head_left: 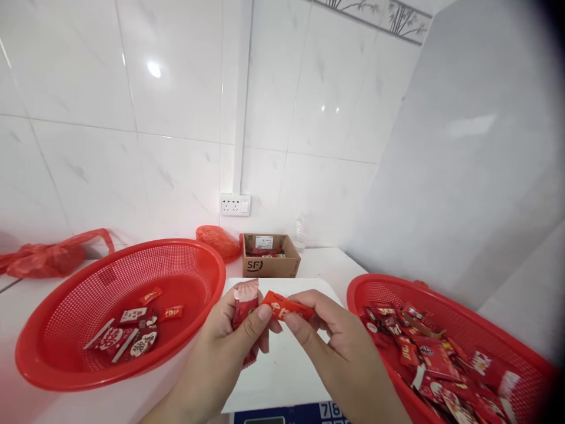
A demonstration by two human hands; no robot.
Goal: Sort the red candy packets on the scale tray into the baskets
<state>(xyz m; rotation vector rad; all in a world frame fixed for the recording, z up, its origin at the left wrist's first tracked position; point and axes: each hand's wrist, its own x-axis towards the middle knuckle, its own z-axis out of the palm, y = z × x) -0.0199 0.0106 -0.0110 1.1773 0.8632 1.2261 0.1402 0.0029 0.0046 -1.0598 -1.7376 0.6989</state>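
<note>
My left hand (238,341) is closed around a dark red packet with a pink crimped end (245,294). Its thumb also presses one end of a small orange-red packet (282,307) with pale lettering. The other end is pinched between the thumb and fingers of my right hand (331,335). Both hands are above a white tray (273,383), and a dark blue number keypad (304,414) shows at its front edge. My fingers hide part of each packet.
A red plastic basket (185,253) on the left holds several small packets. Another red basket (388,285) on the right is heaped with red packets. Behind the tray stand a cardboard box (273,268), a red plastic bag (218,241) and a clear bottle (300,232).
</note>
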